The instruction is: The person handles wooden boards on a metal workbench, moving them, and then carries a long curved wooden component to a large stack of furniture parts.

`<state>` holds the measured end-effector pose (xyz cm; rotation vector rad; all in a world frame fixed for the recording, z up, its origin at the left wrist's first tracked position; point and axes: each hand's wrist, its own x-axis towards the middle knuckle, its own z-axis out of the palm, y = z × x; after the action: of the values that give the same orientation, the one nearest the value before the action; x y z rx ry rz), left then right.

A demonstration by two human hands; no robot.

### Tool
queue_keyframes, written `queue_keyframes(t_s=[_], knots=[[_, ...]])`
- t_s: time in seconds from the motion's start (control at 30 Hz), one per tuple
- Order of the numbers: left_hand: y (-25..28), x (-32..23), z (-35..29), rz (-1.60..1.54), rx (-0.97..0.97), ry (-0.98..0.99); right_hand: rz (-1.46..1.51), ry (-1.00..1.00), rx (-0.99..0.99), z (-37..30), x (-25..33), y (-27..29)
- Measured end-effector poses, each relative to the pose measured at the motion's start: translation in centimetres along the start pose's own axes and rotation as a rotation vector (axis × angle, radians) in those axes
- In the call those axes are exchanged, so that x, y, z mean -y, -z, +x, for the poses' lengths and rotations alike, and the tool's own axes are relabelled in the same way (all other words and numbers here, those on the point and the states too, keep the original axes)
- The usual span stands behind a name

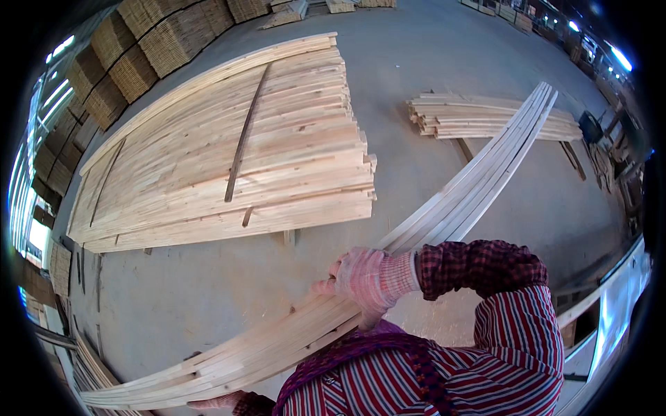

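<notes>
A bundle of several long, pale wooden boards (263, 338) lies across the front of my body, running from the lower left to the upper right. My right hand (371, 281), in a pinkish-white knit glove, is closed over the top of the bundle near its middle. Low on the left, my left hand (216, 401) holds the boards from below at their near edge. Most of its fingers are hidden. The boards are off the floor, and their far end passes in front of a smaller stack.
A wide stack of planks (187, 152) with dark spacer strips stands ahead on the left. To the right, a smaller board stack (485, 114) rests on supports. Tall lumber piles (177, 41) line the back left. A metal-sided bench (614, 305) is close on my right.
</notes>
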<state>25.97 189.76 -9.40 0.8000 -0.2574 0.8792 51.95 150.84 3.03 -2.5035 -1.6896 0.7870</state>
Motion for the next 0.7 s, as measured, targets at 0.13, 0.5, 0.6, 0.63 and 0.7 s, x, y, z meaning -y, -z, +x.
queue_keyframes(t_s=[0.13,0.5,0.6,0.63,0.7], knots=[[-5.8,8.0,6.2,-0.297,0.283,0.039,-0.135,0.039,-0.225,-1.7,-7.2,2.7],[-17.4,41.3,18.1,-0.456,0.226,0.193,-0.505,0.039,-1.244,-11.0,-28.4,8.2],[-20.9,49.1,19.7,-0.499,0.228,0.229,-0.497,0.023,-1.366,-13.4,-34.5,8.5],[-22.0,51.2,19.9,-0.510,0.225,0.240,-0.532,0.028,-1.374,-14.0,-36.7,8.4],[-24.2,55.1,20.5,-0.522,0.224,0.256,-0.543,0.025,-1.371,-15.6,-41.2,7.7]])
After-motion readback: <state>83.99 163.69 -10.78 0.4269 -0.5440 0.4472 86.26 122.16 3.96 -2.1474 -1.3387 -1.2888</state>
